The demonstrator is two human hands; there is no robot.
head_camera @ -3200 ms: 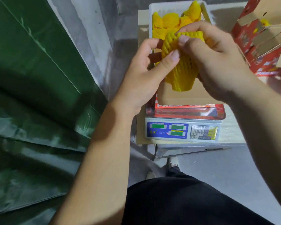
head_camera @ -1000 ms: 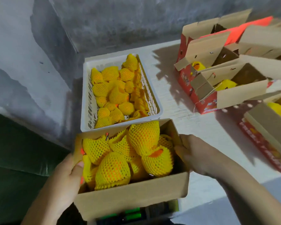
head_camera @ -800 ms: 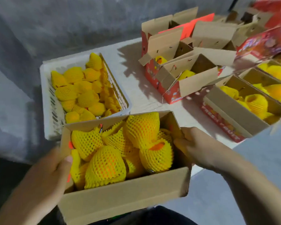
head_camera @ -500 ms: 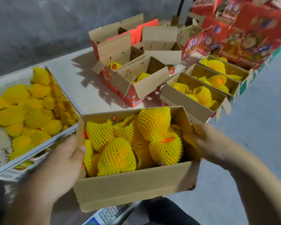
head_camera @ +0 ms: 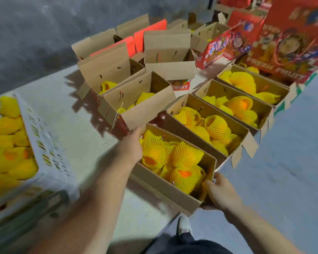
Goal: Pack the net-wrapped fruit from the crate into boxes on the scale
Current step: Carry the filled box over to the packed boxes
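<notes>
Right now the left hand grips the far end and the right hand the near end of a cardboard box packed with net-wrapped fruit, fingers curled over its walls. Three filled boxes sit in a row just beyond. At left, the white crate holds more fruit on the pale bench by a grey wall.

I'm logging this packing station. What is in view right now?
Held box: 1, brown, full of yellow netted fruit, at the table edge, nearest in a row.
Filled boxes: 3 more, brown, row running right.
Flapped boxes: several, brown and red, behind.
Crate: 1, white, left, with netted fruit.
Printed cartons: red, far right.
Table: pale.
Shoe: 1, below.
Left hand: box's far end.
Right hand: near end.
</notes>
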